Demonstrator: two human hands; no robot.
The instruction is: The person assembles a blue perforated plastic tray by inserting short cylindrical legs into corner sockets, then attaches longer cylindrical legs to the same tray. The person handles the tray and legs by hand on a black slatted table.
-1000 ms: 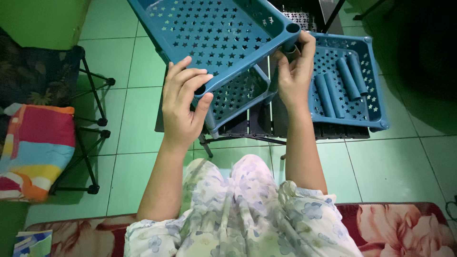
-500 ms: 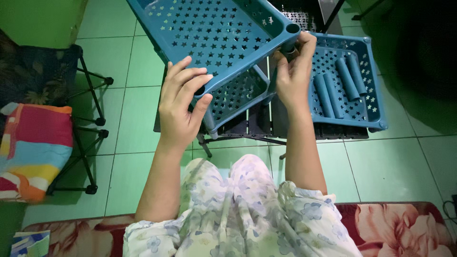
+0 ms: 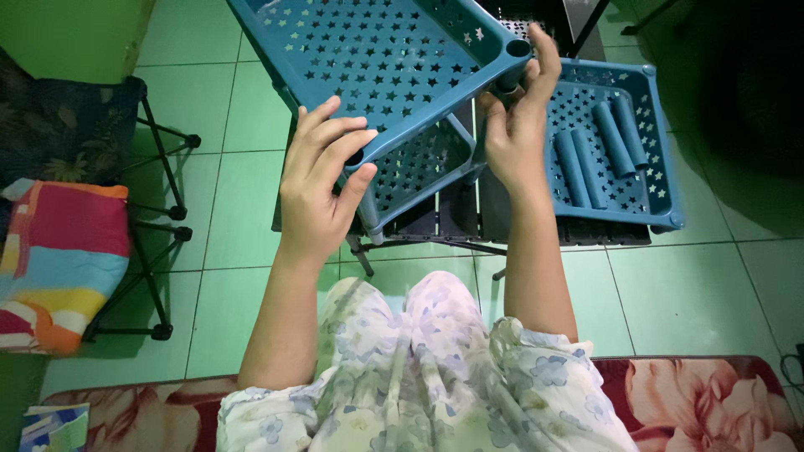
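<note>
**A:** What does the left hand (image 3: 322,188) hold?

**B:** It grips the near corner of the upper blue tray (image 3: 385,59), a hard plastic shelf with a flat bottom full of small star-shaped holes and a smooth raised rim. The fingers (image 3: 335,134) lie close together over the rim, the thumb presses from the side, so the corner is clamped between them.

**A:** And the right hand (image 3: 512,134)?

**B:** It is at the right corner of the same tray, where the rim ends in a round socket. The thumb and fingers pinch a short blue tube (image 3: 508,84) just under that socket (most of the tube is hidden by the hand), and the index finger points up beside the corner.

**A:** Where is this tray?

**B:** It is tilted, lifted above a second blue tray (image 3: 419,167) of the same star pattern, which is partly under it. Both are over a dark slatted worktop (image 3: 456,213) with thin metal legs.

**A:** What more is near the upper tray?

**B:** To its right a third blue tray (image 3: 645,197) lies flat on the worktop, and four loose tubes (image 3: 595,146), round and smooth, rest inside it. To the left of the tray stands a folding stool (image 3: 159,226) carrying a striped cushion (image 3: 59,259), soft and colourful. Below everything is a glossy green tiled floor (image 3: 695,293).
</note>
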